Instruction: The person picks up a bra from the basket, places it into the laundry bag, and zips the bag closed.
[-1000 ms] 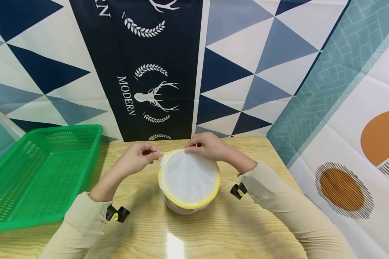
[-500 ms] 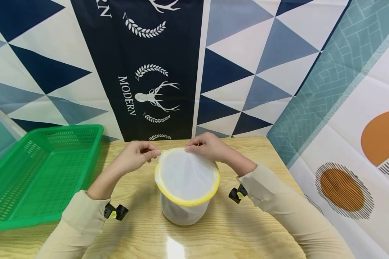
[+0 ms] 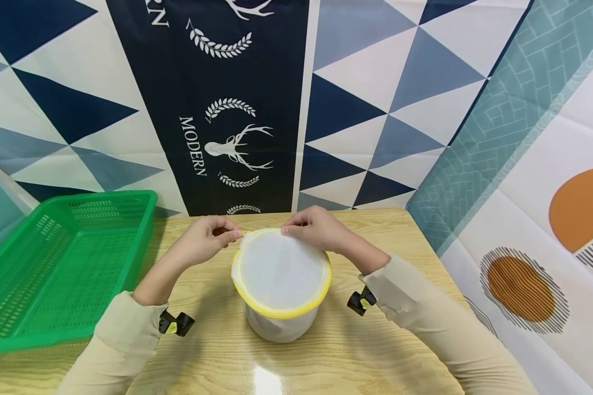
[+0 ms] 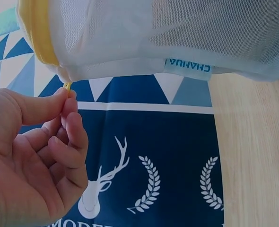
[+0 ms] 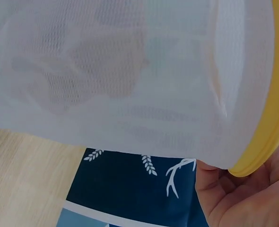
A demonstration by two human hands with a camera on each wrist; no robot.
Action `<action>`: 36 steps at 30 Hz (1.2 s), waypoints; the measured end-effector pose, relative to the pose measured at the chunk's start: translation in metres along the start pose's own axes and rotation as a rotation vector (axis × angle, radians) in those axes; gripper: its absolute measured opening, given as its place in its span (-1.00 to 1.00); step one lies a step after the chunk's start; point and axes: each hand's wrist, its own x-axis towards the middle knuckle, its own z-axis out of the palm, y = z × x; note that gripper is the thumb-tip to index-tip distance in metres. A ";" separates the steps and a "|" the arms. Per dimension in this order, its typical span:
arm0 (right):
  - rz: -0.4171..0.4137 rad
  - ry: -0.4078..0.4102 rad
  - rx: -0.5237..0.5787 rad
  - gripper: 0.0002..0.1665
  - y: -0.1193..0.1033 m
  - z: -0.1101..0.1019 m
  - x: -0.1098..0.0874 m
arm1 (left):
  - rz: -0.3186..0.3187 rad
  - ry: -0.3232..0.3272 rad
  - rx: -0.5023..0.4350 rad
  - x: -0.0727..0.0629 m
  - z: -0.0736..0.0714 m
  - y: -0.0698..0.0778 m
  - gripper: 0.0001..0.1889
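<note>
A white mesh laundry bag, round and drum-shaped with yellow trim along its top edge, stands in the middle of the table. My left hand pinches the small yellow zipper pull between thumb and index finger at the far left of the rim. In the left wrist view, a label reading CHAHUA hangs on the bag's side. My right hand grips the back of the rim, thumb on top and the other fingers behind the yellow edge. Blurred brownish shapes show through the mesh in the right wrist view.
A green plastic basket with perforated sides sits on the left of the wooden table. Patterned cloth covers the wall right behind the table, and another printed cloth runs along the right side.
The bag's top has shifted slightly left, and more of its side shows below the rim. My left hand has moved a little left with the zipper pull; my right hand keeps its grip.
</note>
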 end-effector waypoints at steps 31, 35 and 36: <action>0.019 0.069 0.001 -0.77 0.001 0.014 0.004 | 0.022 0.058 0.036 0.002 -0.001 -0.010 -0.82; -0.006 0.121 -0.027 -0.78 0.003 0.017 0.005 | 0.006 0.056 0.027 0.005 0.001 -0.010 -0.81; -0.009 0.136 -0.034 -0.79 0.004 0.018 0.005 | -0.001 0.055 0.022 0.006 0.001 -0.010 -0.81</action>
